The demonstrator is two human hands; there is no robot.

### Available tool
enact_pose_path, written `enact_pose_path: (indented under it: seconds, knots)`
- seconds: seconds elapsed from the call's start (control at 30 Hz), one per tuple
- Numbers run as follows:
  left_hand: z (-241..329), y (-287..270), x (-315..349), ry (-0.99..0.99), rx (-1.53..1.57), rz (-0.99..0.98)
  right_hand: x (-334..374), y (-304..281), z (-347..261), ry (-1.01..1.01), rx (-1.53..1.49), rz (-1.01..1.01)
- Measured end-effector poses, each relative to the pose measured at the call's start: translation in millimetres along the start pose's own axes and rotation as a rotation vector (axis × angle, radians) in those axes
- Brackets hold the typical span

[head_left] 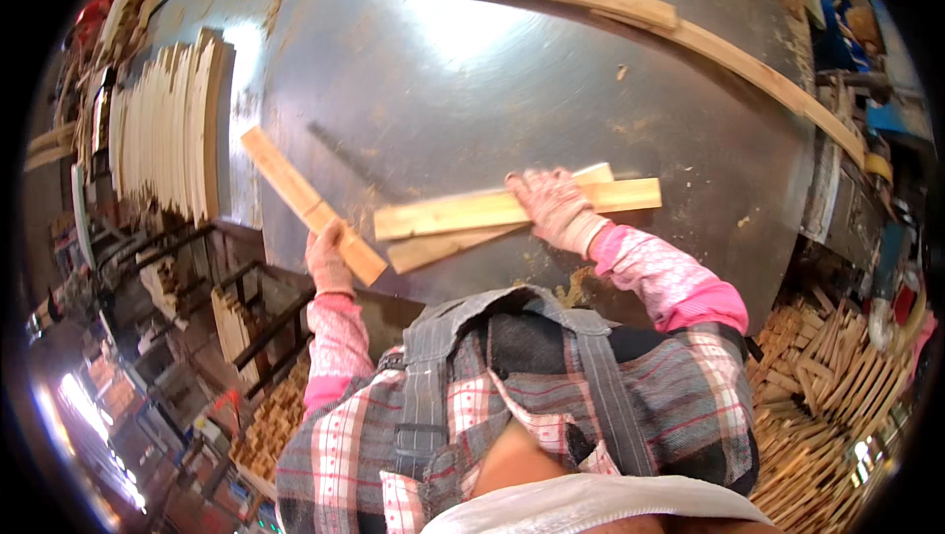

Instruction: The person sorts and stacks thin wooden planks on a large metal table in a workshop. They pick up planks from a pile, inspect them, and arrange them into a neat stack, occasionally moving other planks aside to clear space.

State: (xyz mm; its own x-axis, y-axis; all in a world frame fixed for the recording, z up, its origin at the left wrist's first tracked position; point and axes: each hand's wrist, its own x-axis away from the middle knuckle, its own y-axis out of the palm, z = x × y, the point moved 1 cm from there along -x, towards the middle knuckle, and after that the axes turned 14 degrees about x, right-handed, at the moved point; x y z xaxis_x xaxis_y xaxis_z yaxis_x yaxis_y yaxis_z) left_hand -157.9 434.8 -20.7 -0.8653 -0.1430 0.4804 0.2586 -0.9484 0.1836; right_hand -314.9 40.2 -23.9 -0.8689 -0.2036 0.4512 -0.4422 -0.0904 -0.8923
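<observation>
While the left hand (330, 256) has its fingers wrapped round a lone board (285, 180) left of centre in the frame, the right hand (556, 207) sits palm-down over a crossed pair nearer the middle. From where I'm standing I honestly can't tell if those right fingers are gripping or just resting there.

What matters is how the pieces lie. The lone board's long axis runs on a slant, one end off toward the upper left of the frame, the other down to the lower right. The left hand has it closer to that lower end, which points toward the pair and stops near their left ends. It looks lifted off the metal table (472, 130), though I wouldn't swear to it.

As for the pair, the upper board (443, 217) runs nearly straight across the frame, tipping up a touch to the right, and the right hand is on its right half. The lower board (423, 252) pokes out beneath at a shallow angle, lower left to upper right. Both are to the right of the left hand, so the right one's clearly nearer.

Otherwise, there's a row of pale boards (167, 125) at the left of the frame and a long strip (768, 81) at upper right.
</observation>
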Motion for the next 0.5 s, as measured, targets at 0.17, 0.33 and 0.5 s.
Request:
enact_pose_path:
  seconds: [0.17,0.33,0.5]
  knots:
    - [3.1,21.7,0.5,0.072,-0.057,0.042,-14.5,-31.3,38.2,0.252,-0.14,-0.126]
    - [-20.9,105.7,12.6,0.001,-0.394,-0.031,-46.4,-70.6,51.3,0.366,-0.921,-0.081]
    - [-56.2,211.5,1.3,0.072,-1.039,-0.171,-96.3,-59.7,-5.8,0.081,-0.723,-0.211]
